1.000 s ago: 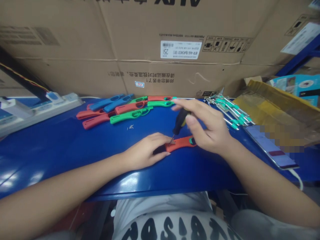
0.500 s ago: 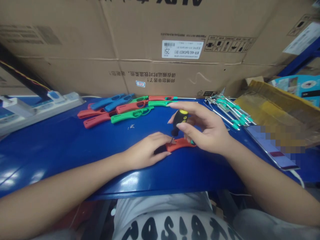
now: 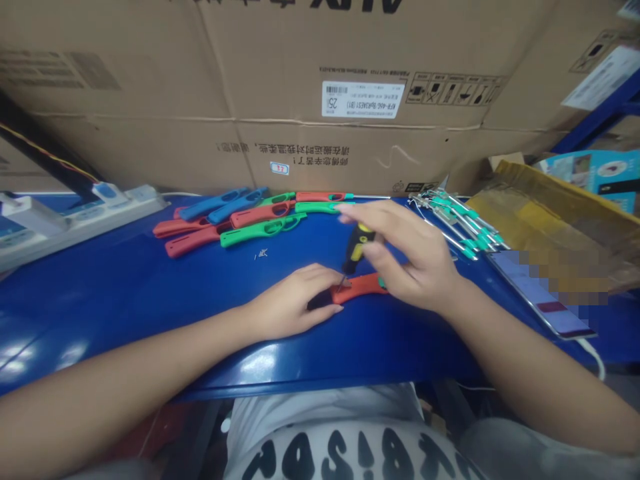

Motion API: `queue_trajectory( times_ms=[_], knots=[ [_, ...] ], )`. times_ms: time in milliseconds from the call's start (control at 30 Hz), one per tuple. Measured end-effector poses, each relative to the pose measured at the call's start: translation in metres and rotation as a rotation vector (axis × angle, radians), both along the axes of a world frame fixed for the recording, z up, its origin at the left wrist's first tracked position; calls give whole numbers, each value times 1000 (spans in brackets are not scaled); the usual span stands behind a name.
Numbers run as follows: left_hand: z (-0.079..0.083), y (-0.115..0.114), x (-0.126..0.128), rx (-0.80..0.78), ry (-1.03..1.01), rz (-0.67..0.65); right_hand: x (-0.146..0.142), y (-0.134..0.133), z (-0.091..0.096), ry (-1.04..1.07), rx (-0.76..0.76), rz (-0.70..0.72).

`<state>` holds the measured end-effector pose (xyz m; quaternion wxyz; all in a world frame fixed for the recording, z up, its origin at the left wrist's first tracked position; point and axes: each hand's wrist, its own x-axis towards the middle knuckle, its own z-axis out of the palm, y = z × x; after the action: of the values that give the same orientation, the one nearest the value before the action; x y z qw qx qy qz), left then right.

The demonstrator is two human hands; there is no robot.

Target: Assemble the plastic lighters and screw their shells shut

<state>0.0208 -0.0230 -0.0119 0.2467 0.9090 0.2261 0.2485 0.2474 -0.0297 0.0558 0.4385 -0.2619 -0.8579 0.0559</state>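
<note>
An orange-red lighter casing [image 3: 361,287] lies on the blue table in front of me. My left hand [image 3: 295,300] grips its left end between thumb and fingers. Above it, my right hand [image 3: 413,257] has its thumb and fingers around the handle of a small black and yellow screwdriver [image 3: 357,248]. The screwdriver stands slightly tilted, its thin shaft down at the casing's left end. My right hand partly covers the casing's right end, where a bit of green shows. The exact contact of the tip is too small to make out.
Red, blue and green lighter casings [image 3: 250,232] are piled at the back. Metal rods with green ends [image 3: 467,223] lie to the right, beside a phone [image 3: 543,293] and a yellow-taped package [image 3: 555,213]. A power strip [image 3: 85,223] is at left; a large carton [image 3: 280,80] stands behind.
The screwdriver handle has turned in my right hand, and the fingers have shifted slightly around it. My left hand and the casing stay nearly in place.
</note>
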Motion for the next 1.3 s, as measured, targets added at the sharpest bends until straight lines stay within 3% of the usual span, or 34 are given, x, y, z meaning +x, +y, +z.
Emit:
queue_trajectory(
  times_ms=[100, 267, 433, 567, 600, 733, 800, 900, 967, 1100, 1233, 1300],
  knots=[
    [1, -1, 1, 2, 16, 38, -2, 0, -2, 31, -186, 61],
    [0, 0, 1, 18, -6, 42, 2, 4, 0, 22, 114, -61],
    [1, -1, 1, -8, 22, 40, 5, 3, 5, -22, -169, 74],
    [2, -1, 1, -20, 25, 36, 5, 4, 5, -26, 103, -63],
    [2, -1, 1, -22, 23, 33, 5, 4, 5, -34, 111, -68],
    [1, -1, 1, -20, 18, 36, 4, 5, 1, 1, -128, 50],
    [1, 0, 1, -16, 18, 37, 4, 5, 0, 18, -65, 19],
    [2, -1, 2, 4, 6, 37, 5, 4, 3, -42, 191, -76],
    [4, -3, 4, 21, 12, 48, 4, 3, 7, -97, 180, -43],
    [6, -6, 7, 37, 76, 95, 2, 2, 10, -74, 8, 61],
    [5, -6, 8, 48, 107, 121, -1, 1, 6, -50, 261, -54],
    [4, -6, 8, 50, 113, 119, -3, 0, 4, -58, 229, -36]
  ],
)
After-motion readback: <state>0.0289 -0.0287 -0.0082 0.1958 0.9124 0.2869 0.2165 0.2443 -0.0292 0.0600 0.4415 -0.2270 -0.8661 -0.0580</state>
